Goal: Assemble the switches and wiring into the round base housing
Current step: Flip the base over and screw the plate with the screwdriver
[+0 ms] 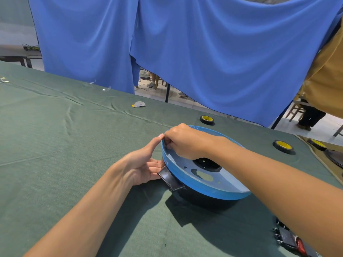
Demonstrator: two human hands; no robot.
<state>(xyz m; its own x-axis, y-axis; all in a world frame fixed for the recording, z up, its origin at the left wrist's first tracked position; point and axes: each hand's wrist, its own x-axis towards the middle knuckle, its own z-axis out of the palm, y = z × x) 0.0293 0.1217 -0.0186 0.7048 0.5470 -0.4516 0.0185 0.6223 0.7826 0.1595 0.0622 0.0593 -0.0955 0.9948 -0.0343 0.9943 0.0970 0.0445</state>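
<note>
**A:** Closest to us, bottom right on the green-clothed bench (74, 136), there's a switch and wiring bundle (289, 240). It's dark parts and metal terminals, half hidden by the right forearm, and nobody is touching it.

**B:** Then the round base housing (204, 200) sits mid-bench, open side up. It's a black bowl with a blue rim, and its black handle (171, 179) points our way.

**A:** The left grip (143, 169) lies flat-fingered just beside that handle, thumb up against the outer wall. It's steadying the housing, not clasping it.

**B:** The right grip (182, 143) is curled over the far-left rim with the fingertips tucked inside. I can't tell whether it's nipping the rim itself or a film edge.

**A:** How will it handle?

**B:** I'd call it a rigid moulded shell and fairly light. The wall looks smooth, so it could skate on the cloth. Hold it by the handle or the rim, never the cut-out floor.

**A:** Further back are two tape rolls, the nearer one (283, 146) and the farther one (207, 120).

**B:** Beyond them is a paper disc (139, 104), and the blue curtain (185, 52) hangs behind it all.
</note>
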